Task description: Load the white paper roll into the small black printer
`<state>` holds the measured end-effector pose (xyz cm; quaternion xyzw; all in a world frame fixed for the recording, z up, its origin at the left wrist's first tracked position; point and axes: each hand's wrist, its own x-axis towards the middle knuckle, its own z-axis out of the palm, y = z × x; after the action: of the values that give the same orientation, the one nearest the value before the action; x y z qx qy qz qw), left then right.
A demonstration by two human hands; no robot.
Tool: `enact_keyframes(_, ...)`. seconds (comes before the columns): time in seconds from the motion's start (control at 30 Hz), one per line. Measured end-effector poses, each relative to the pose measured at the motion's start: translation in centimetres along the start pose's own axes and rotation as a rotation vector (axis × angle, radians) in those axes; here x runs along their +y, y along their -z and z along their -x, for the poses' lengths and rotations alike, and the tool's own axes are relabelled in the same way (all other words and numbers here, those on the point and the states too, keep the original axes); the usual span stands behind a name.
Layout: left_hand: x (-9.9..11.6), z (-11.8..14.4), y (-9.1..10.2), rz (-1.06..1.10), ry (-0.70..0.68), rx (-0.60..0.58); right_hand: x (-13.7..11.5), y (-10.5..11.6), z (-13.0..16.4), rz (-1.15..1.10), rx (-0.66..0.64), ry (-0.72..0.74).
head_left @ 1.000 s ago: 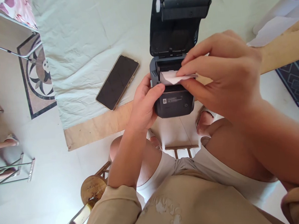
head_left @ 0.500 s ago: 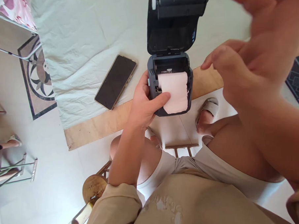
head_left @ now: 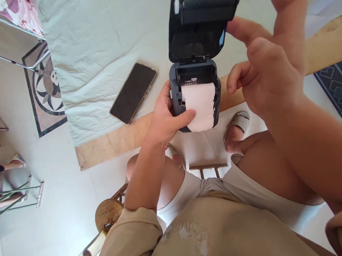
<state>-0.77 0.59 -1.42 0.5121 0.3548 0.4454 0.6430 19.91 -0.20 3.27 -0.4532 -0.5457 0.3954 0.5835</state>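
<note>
A small dark label printer (head_left: pixel 176 86) stands at the near edge of the work surface with its lid (head_left: pixel 200 25) swung up and open. White paper (head_left: pixel 200 106) runs out of its bay and drapes over the front. My left hand (head_left: pixel 166 117) grips the printer's left side, its thumb pressing on the paper's edge. Raised beside the lid, my right hand (head_left: pixel 267 59) holds nothing; its thumb touches the lid's right edge and the other fingers are loosely curled.
A black phone (head_left: pixel 134 92) lies face up on a pale cloth (head_left: pixel 93 44) to the printer's left. The wooden board edge (head_left: pixel 112 143) runs beneath. A white roll (head_left: pixel 324 0) lies at the top right. My knees, sandalled foot (head_left: pixel 237 125) and a wooden stool (head_left: pixel 108 213) are below.
My right hand let go of the paper, lifted away, and came up against the open lid. The paper now hangs flat over the printer front. My left hand stayed put.
</note>
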Motion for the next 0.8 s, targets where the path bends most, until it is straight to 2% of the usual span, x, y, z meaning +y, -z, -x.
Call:
enact_keyframes(0.07, 0.1, 0.1, 0.0, -0.002, 0.015, 0.005, -0.3, -0.1, -0.5, -0.052, 0.060, -0.106)
enact_keyframes(0.17, 0.2, 0.2, 0.0, -0.012, 0.017, -0.016, -0.4, -0.2, -0.8, -0.023, 0.169, -0.160)
enact_keyframes(0.23, 0.0, 0.2, 0.1, -0.009, 0.002, -0.045, 0.0, -0.1, -0.5, 0.059, 0.109, -0.151)
enact_keyframes(0.37, -0.4, 0.1, 0.5, 0.005, -0.039, -0.100, 1.4, 0.2, 0.4, 0.219, -0.222, -0.162)
enact_keyframes(0.47, -0.5, 0.1, 0.6, 0.059, -0.068, -0.149, 2.0, 0.3, 0.8, 0.293, -0.379, -0.154)
enact_keyframes(0.53, -0.3, 0.0, 0.5, 0.088, -0.055, -0.153, 2.2, 0.3, 0.7, 0.298, -0.393, -0.136)
enact_keyframes(0.67, 0.1, -0.1, 0.0, 0.061, 0.007, -0.078, 2.5, 0.2, 0.5, 0.387, -0.336, -0.127)
enact_keyframes(0.8, 0.6, 0.0, -0.5, 0.117, 0.040, -0.078, 2.9, 0.2, 0.5, 0.434, -0.319, -0.131)
